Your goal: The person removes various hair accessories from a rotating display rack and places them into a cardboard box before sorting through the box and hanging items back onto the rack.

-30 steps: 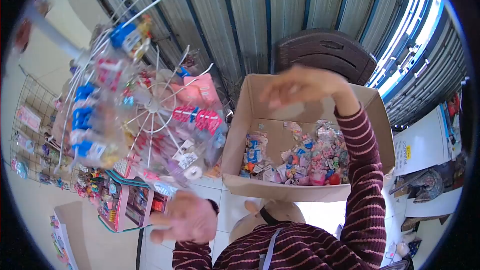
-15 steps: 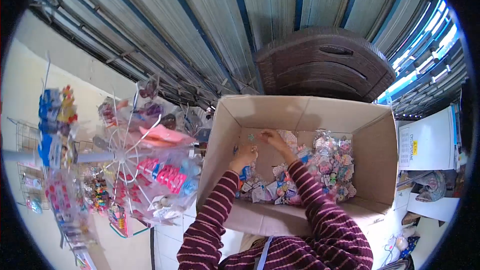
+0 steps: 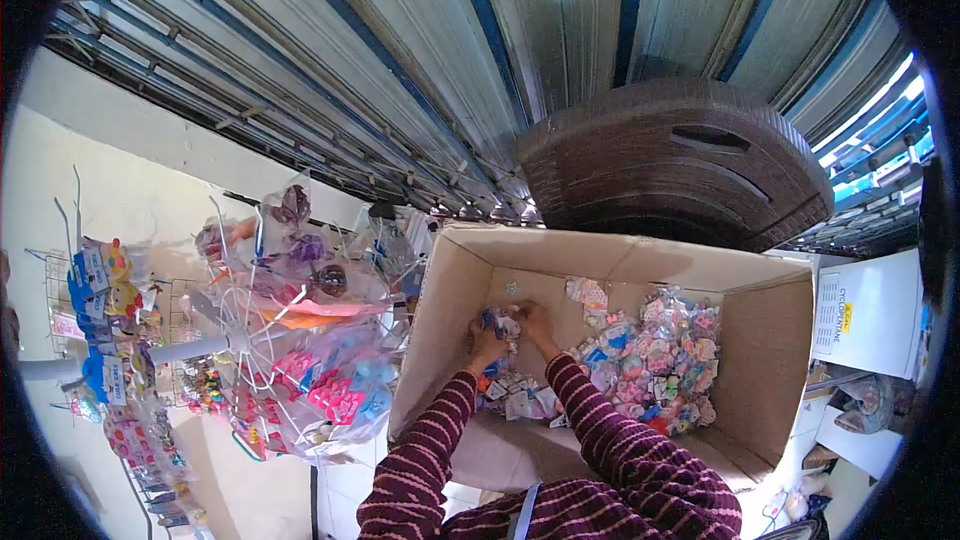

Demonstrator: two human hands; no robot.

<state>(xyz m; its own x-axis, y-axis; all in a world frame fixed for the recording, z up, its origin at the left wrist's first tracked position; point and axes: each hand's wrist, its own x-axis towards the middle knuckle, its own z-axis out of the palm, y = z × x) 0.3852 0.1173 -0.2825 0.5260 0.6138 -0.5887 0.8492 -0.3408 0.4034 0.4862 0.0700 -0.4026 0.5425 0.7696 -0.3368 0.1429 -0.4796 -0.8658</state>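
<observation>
Both my hands are down inside an open cardboard box [image 3: 450, 290]. My left hand [image 3: 487, 343] and my right hand [image 3: 535, 320] meet over a small blue-and-white packet [image 3: 500, 322] near the box's left side, fingers curled around it. A heap of small packaged trinkets [image 3: 655, 355] covers the box floor, thickest at the right. More packets [image 3: 520, 400] lie under my wrists. My sleeves are dark red with pink stripes.
A rotating wire display rack [image 3: 290, 330] hung with bagged trinkets stands left of the box. A dark brown plastic chair [image 3: 680, 165] sits behind the box, against a corrugated metal shutter [image 3: 450, 50]. A wire grid panel with hanging goods [image 3: 100, 320] is at far left.
My hands went from raised in the air to down inside the box, then drew together on a packet. The view tilted toward the box.
</observation>
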